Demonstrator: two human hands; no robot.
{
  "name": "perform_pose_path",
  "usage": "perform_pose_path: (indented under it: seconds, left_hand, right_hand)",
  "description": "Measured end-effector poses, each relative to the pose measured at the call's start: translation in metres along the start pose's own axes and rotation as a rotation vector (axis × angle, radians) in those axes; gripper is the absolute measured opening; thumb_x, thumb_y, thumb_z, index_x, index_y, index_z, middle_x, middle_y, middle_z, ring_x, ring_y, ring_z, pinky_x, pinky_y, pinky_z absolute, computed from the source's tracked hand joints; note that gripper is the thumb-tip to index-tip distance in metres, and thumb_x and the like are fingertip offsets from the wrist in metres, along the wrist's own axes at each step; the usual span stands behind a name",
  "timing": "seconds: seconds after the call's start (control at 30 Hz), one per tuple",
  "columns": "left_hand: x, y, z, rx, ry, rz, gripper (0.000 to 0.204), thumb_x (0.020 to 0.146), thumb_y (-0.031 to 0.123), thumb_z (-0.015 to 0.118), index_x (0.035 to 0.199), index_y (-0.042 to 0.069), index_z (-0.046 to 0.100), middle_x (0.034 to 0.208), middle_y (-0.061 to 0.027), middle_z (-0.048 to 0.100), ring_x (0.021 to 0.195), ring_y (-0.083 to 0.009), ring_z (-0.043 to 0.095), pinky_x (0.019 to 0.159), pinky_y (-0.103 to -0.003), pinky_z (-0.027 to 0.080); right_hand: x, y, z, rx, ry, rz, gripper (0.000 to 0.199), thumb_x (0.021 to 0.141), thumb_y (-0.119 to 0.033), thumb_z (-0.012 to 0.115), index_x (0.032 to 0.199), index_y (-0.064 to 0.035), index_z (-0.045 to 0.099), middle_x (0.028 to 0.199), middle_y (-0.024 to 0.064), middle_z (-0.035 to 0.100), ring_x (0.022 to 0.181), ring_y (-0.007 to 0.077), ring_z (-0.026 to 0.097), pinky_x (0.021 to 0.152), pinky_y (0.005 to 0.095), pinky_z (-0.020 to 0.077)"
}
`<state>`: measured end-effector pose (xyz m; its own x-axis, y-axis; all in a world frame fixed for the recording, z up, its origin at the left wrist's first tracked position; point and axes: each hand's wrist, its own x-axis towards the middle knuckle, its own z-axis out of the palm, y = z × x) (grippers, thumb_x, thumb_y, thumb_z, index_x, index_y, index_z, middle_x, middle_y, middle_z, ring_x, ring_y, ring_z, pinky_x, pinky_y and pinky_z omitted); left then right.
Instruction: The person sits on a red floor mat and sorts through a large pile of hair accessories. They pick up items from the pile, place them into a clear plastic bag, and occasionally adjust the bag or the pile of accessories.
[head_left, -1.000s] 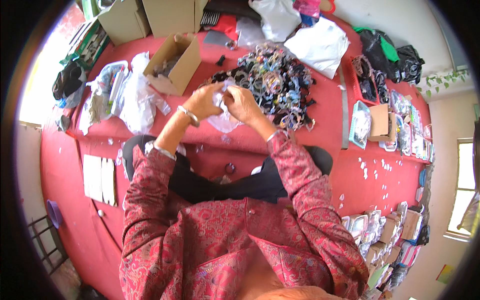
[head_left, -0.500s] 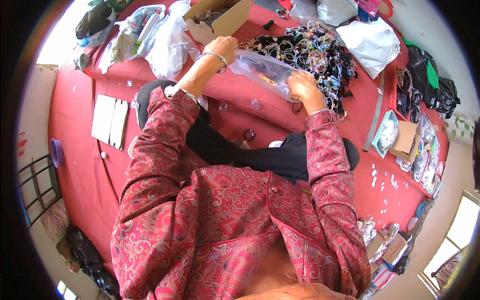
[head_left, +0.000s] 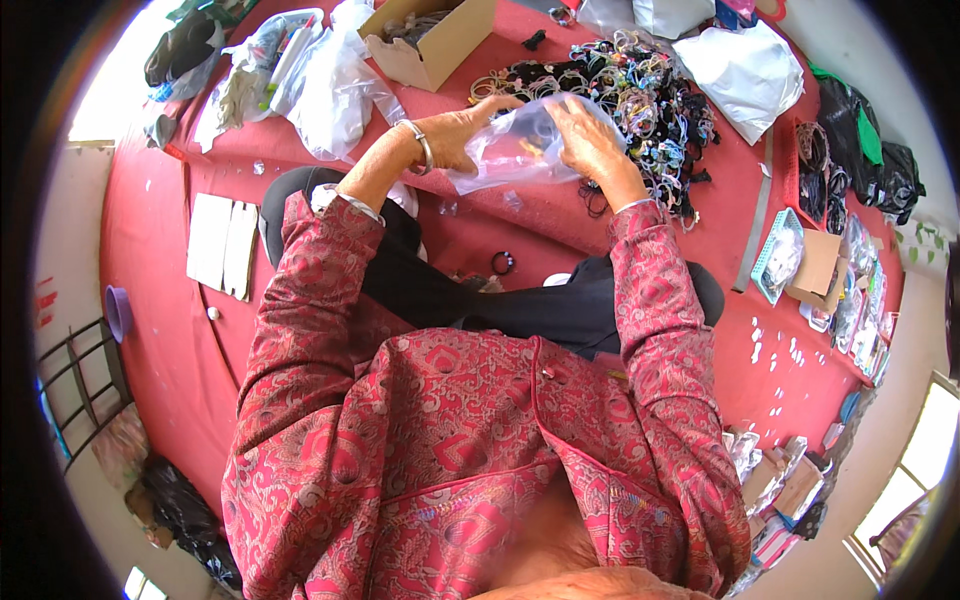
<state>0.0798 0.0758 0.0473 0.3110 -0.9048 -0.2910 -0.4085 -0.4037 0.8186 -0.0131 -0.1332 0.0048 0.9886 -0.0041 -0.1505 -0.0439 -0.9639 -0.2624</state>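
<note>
A clear plastic bag (head_left: 515, 150) is held up between my two hands, with a small yellowish bit showing inside it. My left hand (head_left: 455, 137), with a silver bangle at the wrist, curves around the bag's left side, thumb and fingers bowed against it. On the right side, my right hand (head_left: 590, 143) grips the film, its fingers bent over the upper edge. Just beyond the right hand lies a large heap of multicoloured hair ties (head_left: 650, 110), many of them black, which the bag partly overlaps.
An open cardboard box (head_left: 430, 45) and crumpled plastic bags (head_left: 335, 90) lie at the far left. A white sack (head_left: 745, 85) is beyond the heap. A beaded ring (head_left: 502, 262) lies near my crossed legs. Baskets (head_left: 778, 255) and packets line the right; white boards (head_left: 222, 245) lie left.
The bag was stretched long between my hands; now they are closer together and it bulges between them. My left hand has come down slightly and unfolded around the bag; my right has moved up.
</note>
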Motion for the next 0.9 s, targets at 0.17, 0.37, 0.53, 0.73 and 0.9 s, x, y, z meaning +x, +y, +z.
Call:
perform_pose_path:
  seconds: [0.17, 0.37, 0.53, 0.73, 0.9]
  left_hand:
    - [0.015, -0.044, 0.014, 0.418, -0.382, 0.02, 0.074, 0.056, 0.002, 0.057, 0.126, 0.018, 0.041, 0.115, -0.0177, 0.052, 0.103, -0.0316, 0.053, 0.086, -0.036, 0.043]
    - [0.024, -0.061, 0.021, 0.399, -0.005, -0.287, 0.081, 0.057, 0.014, 0.066, 0.13, 0.005, 0.031, 0.109, -0.0242, 0.053, 0.1, -0.0332, 0.054, 0.085, -0.037, 0.043]
    - [0.021, -0.069, -0.008, 0.264, 0.305, -0.267, 0.073, 0.054, 0.022, 0.073, 0.114, -0.004, 0.04, 0.099, -0.0241, 0.056, 0.094, -0.0343, 0.056, 0.08, -0.036, 0.045]
    - [0.029, -0.062, -0.021, 0.314, 0.364, -0.386, 0.072, 0.053, 0.026, 0.073, 0.111, -0.006, 0.043, 0.099, -0.0253, 0.056, 0.093, -0.0336, 0.056, 0.079, -0.036, 0.046]
    - [0.038, -0.074, -0.019, 0.384, 0.357, -0.443, 0.076, 0.054, 0.029, 0.074, 0.108, -0.013, 0.041, 0.091, -0.0265, 0.059, 0.083, -0.0329, 0.061, 0.068, -0.036, 0.05]
  right_hand:
    - [0.016, -0.003, 0.02, -0.02, 0.093, -0.085, 0.073, 0.064, 0.002, 0.059, 0.13, -0.0137, 0.033, 0.136, 0.021, 0.024, 0.122, 0.0354, 0.033, 0.1, 0.038, 0.0318]
    - [0.029, -0.025, 0.0, 0.284, 0.324, -0.209, 0.066, 0.065, -0.002, 0.056, 0.128, -0.0105, 0.037, 0.133, 0.0201, 0.03, 0.117, 0.0336, 0.039, 0.099, 0.0354, 0.033]
    - [0.04, -0.026, -0.019, 0.297, 0.646, -0.244, 0.042, 0.07, -0.004, 0.053, 0.112, -0.0033, 0.052, 0.115, 0.0176, 0.05, 0.109, 0.0322, 0.046, 0.095, 0.0352, 0.036]
    - [0.04, -0.013, -0.025, 0.428, 0.699, -0.232, 0.035, 0.072, -0.004, 0.054, 0.107, -0.0015, 0.055, 0.112, 0.0152, 0.054, 0.104, 0.0276, 0.052, 0.09, 0.0321, 0.0415]
    - [0.033, 0.0, -0.027, 0.457, 0.629, 0.07, 0.026, 0.073, -0.003, 0.055, 0.099, -0.0013, 0.059, 0.097, 0.0129, 0.061, 0.086, 0.0195, 0.061, 0.074, 0.0271, 0.0477]
